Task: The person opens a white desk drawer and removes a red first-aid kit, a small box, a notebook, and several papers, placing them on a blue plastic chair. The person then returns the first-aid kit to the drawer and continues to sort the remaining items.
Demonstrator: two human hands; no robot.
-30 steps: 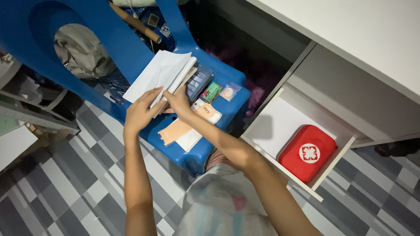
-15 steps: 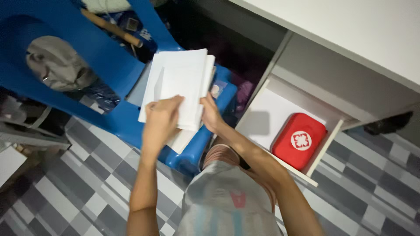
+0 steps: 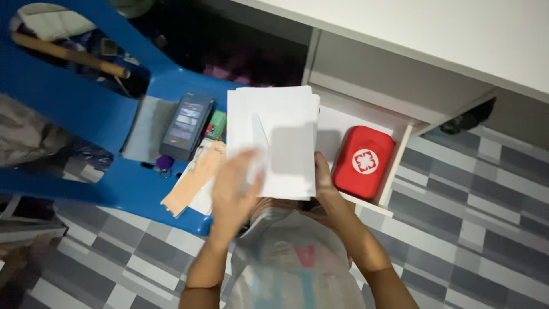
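A stack of white envelopes and papers (image 3: pixel 280 137) is held up between the blue plastic chair (image 3: pixel 86 114) and the open white drawer (image 3: pixel 394 166). My right hand (image 3: pixel 323 180) grips the stack's lower right corner from below. My left hand (image 3: pixel 234 191), blurred, lies over the stack's lower left part with fingers on the front sheet. A red zipped first-aid pouch (image 3: pixel 364 162) lies in the drawer, just right of the stack.
On the chair seat lie a dark blue flat box (image 3: pixel 187 126), a small green pack (image 3: pixel 217 125), a tan envelope (image 3: pixel 194 180) and a small purple item (image 3: pixel 164 163). A white desk top (image 3: pixel 457 40) runs above the drawer. The floor has grey checkered tiles (image 3: pixel 474 217).
The stack of papers has been lifted off the chair seat and carried right, toward the drawer. The view has shifted, uncovering the items on the seat.
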